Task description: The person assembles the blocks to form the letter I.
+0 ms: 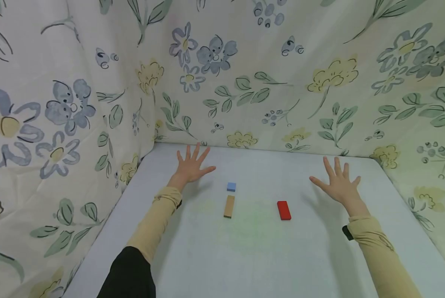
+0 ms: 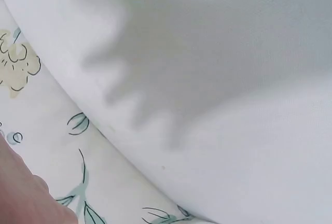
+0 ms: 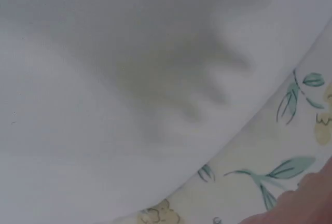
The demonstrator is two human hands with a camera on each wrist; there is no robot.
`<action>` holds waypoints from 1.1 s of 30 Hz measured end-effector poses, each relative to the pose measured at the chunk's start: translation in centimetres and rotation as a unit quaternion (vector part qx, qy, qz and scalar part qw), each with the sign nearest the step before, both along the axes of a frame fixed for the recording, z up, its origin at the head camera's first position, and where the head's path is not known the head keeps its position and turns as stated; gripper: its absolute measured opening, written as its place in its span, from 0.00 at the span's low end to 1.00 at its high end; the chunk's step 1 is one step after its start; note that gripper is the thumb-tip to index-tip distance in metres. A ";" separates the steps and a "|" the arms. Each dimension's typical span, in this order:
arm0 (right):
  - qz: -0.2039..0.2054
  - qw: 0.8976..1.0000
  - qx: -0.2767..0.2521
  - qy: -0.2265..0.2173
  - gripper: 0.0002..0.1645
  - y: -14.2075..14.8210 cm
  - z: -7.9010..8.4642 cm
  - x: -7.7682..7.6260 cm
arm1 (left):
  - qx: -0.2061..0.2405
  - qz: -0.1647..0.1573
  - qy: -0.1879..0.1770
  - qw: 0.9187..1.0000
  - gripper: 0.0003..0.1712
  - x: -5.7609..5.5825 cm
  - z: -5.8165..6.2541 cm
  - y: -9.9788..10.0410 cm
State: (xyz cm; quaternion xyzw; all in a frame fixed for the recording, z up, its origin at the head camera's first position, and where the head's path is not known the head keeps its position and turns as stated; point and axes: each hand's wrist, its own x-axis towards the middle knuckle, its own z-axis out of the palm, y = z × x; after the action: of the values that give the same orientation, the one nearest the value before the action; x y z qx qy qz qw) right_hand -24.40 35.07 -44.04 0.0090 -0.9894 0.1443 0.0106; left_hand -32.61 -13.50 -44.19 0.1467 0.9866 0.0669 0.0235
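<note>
My left hand (image 1: pixel 190 167) is held out over the far left of the table, fingers spread and straight, with nothing in it. On the other side my right hand (image 1: pixel 341 187) is spread the same way and also holds nothing. Between the hands lie three small blocks: a blue block (image 1: pixel 231 187), a tan wooden block (image 1: pixel 228 206) just in front of it, and a red block (image 1: pixel 284 210) further right. The blue one is nearest my left hand, the red one nearest my right. Each wrist view shows a hand's shadow on the white surface.
The white table (image 1: pixel 259 265) ends at the back and sides against a floral curtain (image 1: pixel 259 95). A dark band (image 1: pixel 347 233) sits at my right wrist. Black cloth (image 1: pixel 129 275) covers the upper part of my left sleeve.
</note>
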 end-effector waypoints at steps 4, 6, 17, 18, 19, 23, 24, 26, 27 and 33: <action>0.014 1.000 0.006 0.000 0.58 -0.4 0.3 0.0 | -0.008 -0.013 0.003 1.000 0.49 0.2 0.2 0.3; 0.020 1.000 0.010 -0.003 0.58 -0.6 0.3 0.0 | -0.011 -0.021 0.004 1.000 0.49 0.3 0.2 0.4; 0.064 0.998 0.014 -0.011 0.58 -2.2 0.7 0.3 | -0.010 -0.064 0.001 0.998 0.48 0.6 0.1 0.7; 0.068 0.998 0.013 -0.012 0.58 -2.4 0.7 0.4 | -0.010 -0.068 0.003 0.998 0.49 0.6 0.0 0.8; 0.072 0.997 0.013 -0.013 0.58 -2.5 0.7 0.4 | -0.010 -0.071 0.005 0.997 0.49 0.6 -0.1 0.8; 0.086 0.996 0.014 -0.017 0.58 -3.2 0.6 0.6 | -0.005 -0.092 0.007 0.996 0.50 1.0 -0.2 1.0; 0.089 0.996 0.014 -0.018 0.58 -3.3 0.6 0.7 | -0.004 -0.099 0.005 0.995 0.50 1.2 -0.2 1.1; 0.096 0.995 0.013 -0.020 0.58 -3.6 0.5 0.9 | -0.001 -0.112 0.003 0.994 0.51 1.4 -0.2 1.3; 0.099 0.995 0.009 -0.022 0.58 -3.7 0.5 1.0 | 0.002 -0.118 0.000 0.993 0.51 1.6 -0.2 1.5; 0.119 0.992 -0.011 -0.030 0.58 -4.4 0.1 1.4 | 0.019 -0.144 -0.013 0.989 0.50 2.5 -0.6 2.3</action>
State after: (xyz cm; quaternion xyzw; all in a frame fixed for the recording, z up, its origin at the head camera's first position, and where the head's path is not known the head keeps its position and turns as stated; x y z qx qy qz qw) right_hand -23.02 30.71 -43.93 0.1221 -0.9795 0.1558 -0.0364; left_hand -30.09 -11.25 -44.76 0.2864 0.9535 0.0835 0.0427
